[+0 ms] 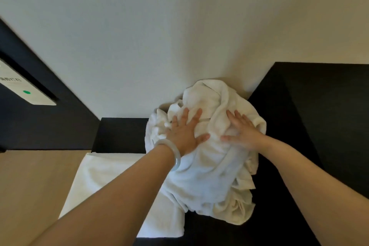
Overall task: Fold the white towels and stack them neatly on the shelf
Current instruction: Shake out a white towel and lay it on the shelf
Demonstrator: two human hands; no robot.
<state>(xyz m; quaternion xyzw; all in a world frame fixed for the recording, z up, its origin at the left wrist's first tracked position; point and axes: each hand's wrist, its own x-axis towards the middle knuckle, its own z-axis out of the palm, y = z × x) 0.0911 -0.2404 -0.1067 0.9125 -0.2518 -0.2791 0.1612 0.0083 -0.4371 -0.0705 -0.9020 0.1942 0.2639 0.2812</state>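
A crumpled heap of white towels (209, 175) lies on a dark shelf top (279, 166) against the wall. My left hand (184, 133), with a pale bangle on the wrist, presses flat on the heap's upper left. My right hand (242, 131) presses flat on its upper right, fingers spread. A flat white towel (103, 181) lies lower left, partly under the heap and hanging over the shelf's edge.
A pale wall (159, 36) rises straight behind the heap. A taller dark panel (329, 116) stands at the right. At the left a dark door holds a white card reader (22, 88) with a green light. Light wood floor (30, 185) shows lower left.
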